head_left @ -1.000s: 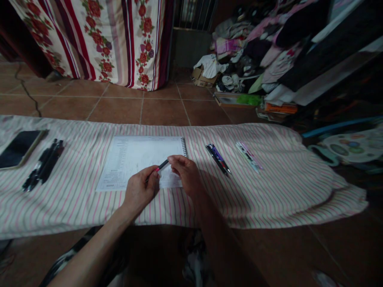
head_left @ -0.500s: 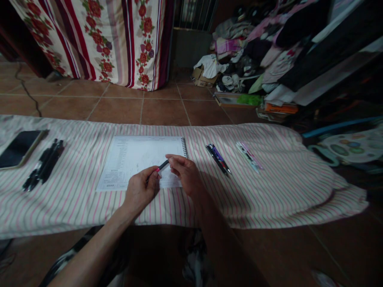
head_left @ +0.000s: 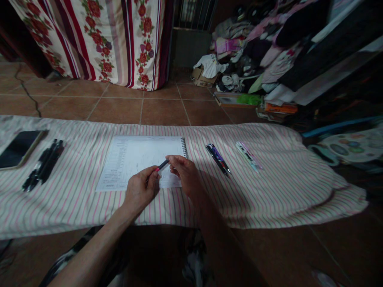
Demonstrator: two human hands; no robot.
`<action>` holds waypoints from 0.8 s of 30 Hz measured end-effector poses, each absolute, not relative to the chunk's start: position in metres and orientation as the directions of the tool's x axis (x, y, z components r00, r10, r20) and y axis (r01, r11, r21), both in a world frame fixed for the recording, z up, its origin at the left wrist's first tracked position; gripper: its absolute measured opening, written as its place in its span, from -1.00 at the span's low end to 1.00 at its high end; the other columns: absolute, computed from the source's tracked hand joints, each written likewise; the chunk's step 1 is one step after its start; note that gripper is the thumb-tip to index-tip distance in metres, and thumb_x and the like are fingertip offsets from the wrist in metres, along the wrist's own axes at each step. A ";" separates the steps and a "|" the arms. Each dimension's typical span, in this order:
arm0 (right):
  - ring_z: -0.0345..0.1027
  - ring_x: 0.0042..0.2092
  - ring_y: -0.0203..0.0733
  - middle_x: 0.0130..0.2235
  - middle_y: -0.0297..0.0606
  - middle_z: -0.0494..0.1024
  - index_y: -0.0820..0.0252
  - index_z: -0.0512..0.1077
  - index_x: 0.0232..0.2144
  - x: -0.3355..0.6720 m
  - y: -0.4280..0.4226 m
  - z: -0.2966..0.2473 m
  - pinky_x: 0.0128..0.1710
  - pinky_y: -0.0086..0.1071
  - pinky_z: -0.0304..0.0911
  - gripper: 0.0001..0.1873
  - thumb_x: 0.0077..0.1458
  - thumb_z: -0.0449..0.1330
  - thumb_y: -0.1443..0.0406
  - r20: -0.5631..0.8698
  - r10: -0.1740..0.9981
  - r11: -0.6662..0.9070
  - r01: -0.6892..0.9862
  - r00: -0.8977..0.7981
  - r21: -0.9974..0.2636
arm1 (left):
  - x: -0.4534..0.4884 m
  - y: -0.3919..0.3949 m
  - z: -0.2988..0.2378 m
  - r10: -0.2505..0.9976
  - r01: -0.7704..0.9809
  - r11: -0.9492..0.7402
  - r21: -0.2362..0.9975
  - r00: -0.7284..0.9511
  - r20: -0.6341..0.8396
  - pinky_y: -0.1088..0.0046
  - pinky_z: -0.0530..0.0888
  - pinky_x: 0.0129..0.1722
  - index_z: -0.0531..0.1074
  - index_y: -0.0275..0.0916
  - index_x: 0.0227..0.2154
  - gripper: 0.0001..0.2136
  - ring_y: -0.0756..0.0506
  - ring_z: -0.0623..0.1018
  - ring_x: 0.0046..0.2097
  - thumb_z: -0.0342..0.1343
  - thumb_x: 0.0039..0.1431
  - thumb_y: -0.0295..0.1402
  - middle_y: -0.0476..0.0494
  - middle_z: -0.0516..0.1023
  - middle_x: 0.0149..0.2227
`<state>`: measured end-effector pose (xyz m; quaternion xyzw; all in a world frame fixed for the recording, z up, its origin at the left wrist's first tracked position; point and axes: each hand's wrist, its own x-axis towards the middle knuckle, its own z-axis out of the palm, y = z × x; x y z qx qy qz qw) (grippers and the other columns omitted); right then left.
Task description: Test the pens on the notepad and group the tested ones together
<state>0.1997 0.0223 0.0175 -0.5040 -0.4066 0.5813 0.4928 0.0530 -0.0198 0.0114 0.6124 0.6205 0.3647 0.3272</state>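
A dark pen with a pink band (head_left: 161, 165) is held between both hands above a spiral notebook (head_left: 134, 159) lying open on a pink-striped cloth (head_left: 269, 187). My left hand (head_left: 140, 191) grips the pen's lower end with closed fingers. My right hand (head_left: 187, 175) pinches its upper end at the fingertips. Both hands hover over the notebook's lower right corner.
A phone (head_left: 19, 148) and several black pens (head_left: 44, 164) lie on the cloth at the left. Two dark pens (head_left: 218, 158) and a pale pen (head_left: 248, 156) lie to the right. A floral curtain (head_left: 98, 40) and a heap of clothes (head_left: 254, 52) stand behind on the tiled floor.
My right fingers have shifted slightly along the pen's upper end. The left hand and the pen stay almost where they were.
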 end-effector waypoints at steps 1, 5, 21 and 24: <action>0.26 -0.39 -0.33 -0.41 -0.33 0.47 0.16 0.56 -0.34 0.200 0.022 0.018 -0.35 -0.42 0.21 -0.65 -0.11 0.26 0.04 -0.190 0.982 -0.190 -0.181 -0.018 -0.965 | 0.053 -0.020 0.010 0.999 0.495 -0.009 0.869 -0.039 0.033 0.40 0.47 -0.40 0.49 -0.24 -0.17 -0.67 -0.10 0.58 -0.40 -0.08 0.21 -0.18 -0.13 0.62 -0.39; 0.26 -0.37 -0.33 -0.37 -0.32 0.50 0.12 0.58 -0.30 0.201 0.022 0.017 -0.32 -0.42 0.21 -0.65 -0.15 0.29 0.09 -0.214 0.976 -0.215 -0.232 -0.030 -0.949 | 0.052 -0.019 0.006 0.999 0.429 -0.001 0.903 -0.037 0.018 0.41 0.47 -0.42 0.48 -0.26 -0.16 -0.67 -0.06 0.54 -0.46 -0.07 0.20 -0.18 -0.12 0.61 -0.41; 0.25 -0.41 -0.33 -0.44 -0.34 0.47 0.16 0.58 -0.35 0.199 0.023 0.017 -0.34 -0.40 0.21 -0.66 -0.16 0.29 0.07 -0.183 0.983 -0.179 -0.163 0.010 -0.970 | 0.052 -0.019 0.010 0.999 0.493 -0.003 0.870 -0.037 0.025 0.41 0.47 -0.39 0.48 -0.25 -0.14 -0.65 -0.09 0.57 -0.41 -0.08 0.21 -0.16 -0.12 0.61 -0.40; 0.27 -0.37 -0.33 -0.36 -0.32 0.51 0.13 0.58 -0.30 0.199 0.022 0.017 -0.32 -0.40 0.23 -0.64 -0.16 0.30 0.08 -0.196 0.980 -0.198 -0.204 -0.033 -0.959 | 0.053 -0.019 0.004 0.999 0.385 0.019 0.923 -0.047 0.000 0.44 0.45 -0.46 0.48 -0.27 -0.16 -0.66 -0.04 0.52 -0.49 -0.06 0.20 -0.16 -0.12 0.60 -0.43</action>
